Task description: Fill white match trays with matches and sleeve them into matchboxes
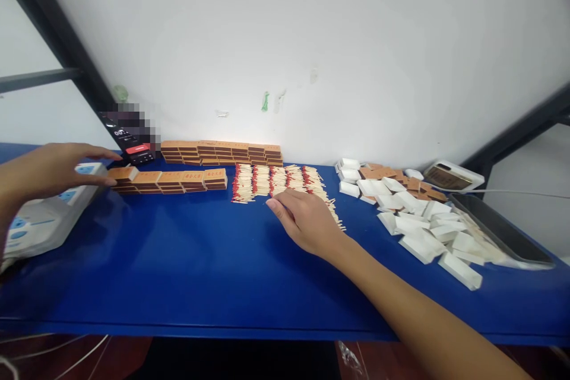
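Observation:
My left hand point(57, 172) reaches in from the left, its thumb and forefinger closed about the left end of a matchbox point(123, 174). This orange-brown matchbox lies on top at the left end of the front row of matchboxes point(183, 181). My right hand point(307, 219) is over the near side of the loose matches point(261, 180), with its fingers curled and thumb drawn in. Whatever its fingertips pinch is hidden. The matches have red heads and lie in several side-by-side bunches on the blue table point(187, 267).
A second matchbox row point(222, 152) stands along the wall. At right lie white matchbox trays point(421, 246) and brown sleeves point(378, 173), beside a dark flat tray point(499, 228) and a white device with a cable point(452, 175). A phone point(133, 136) and white-blue packs point(57, 214) are at left.

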The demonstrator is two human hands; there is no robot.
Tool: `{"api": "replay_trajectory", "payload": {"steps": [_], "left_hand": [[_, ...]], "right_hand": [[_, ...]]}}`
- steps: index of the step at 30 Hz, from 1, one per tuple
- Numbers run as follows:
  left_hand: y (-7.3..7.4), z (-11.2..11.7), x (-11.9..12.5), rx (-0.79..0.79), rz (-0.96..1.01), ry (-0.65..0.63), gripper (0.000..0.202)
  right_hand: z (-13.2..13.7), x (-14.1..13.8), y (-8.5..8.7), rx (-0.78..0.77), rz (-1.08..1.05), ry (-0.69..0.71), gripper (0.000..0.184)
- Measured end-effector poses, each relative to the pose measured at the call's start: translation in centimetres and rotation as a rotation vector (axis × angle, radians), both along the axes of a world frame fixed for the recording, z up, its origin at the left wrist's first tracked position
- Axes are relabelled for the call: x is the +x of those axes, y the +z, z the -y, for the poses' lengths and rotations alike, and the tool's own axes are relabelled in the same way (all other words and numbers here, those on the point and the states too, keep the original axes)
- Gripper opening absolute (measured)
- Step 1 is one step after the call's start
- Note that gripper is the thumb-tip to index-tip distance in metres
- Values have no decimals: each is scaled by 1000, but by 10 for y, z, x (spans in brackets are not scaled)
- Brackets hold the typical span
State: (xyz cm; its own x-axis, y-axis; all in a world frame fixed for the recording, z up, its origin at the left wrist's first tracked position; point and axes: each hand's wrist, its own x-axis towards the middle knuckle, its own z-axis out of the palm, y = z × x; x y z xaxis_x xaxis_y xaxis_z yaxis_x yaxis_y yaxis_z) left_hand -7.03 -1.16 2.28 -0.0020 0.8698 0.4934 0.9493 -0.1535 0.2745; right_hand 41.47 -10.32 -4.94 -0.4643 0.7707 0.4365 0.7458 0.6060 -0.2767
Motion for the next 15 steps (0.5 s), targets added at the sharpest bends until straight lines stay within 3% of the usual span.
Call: {"api": "replay_trajectory", "payload": {"steps": [1, 2, 4, 6, 8, 11, 13, 15], "left_hand": [[5, 6, 13, -143, -88, 42, 88], [9, 13, 29, -132, -155, 34, 87], [15, 26, 67, 186, -214, -62, 77], [11, 37, 108, 359, -197, -189, 55], [-1, 41, 148, 301, -103, -490, 38], [-33, 38, 191, 59, -99, -748, 29], [-56, 35, 207, -32, -119, -825, 28], [-76, 35, 212, 25, -71, -800, 27]], "right_hand": [[-1, 0, -1, 4, 3, -5, 50], [-3, 1, -1, 9, 8, -12, 48], [-10, 6, -4, 22, 26, -47, 40], [-20, 15, -6, 33, 42, -112, 29], [-32, 27, -7, 40, 42, -190, 25], [-45, 47, -4, 60, 30, -275, 24], [-51, 62, 0, 72, 21, -320, 24], [-56, 75, 4, 78, 2, -364, 24]]}}
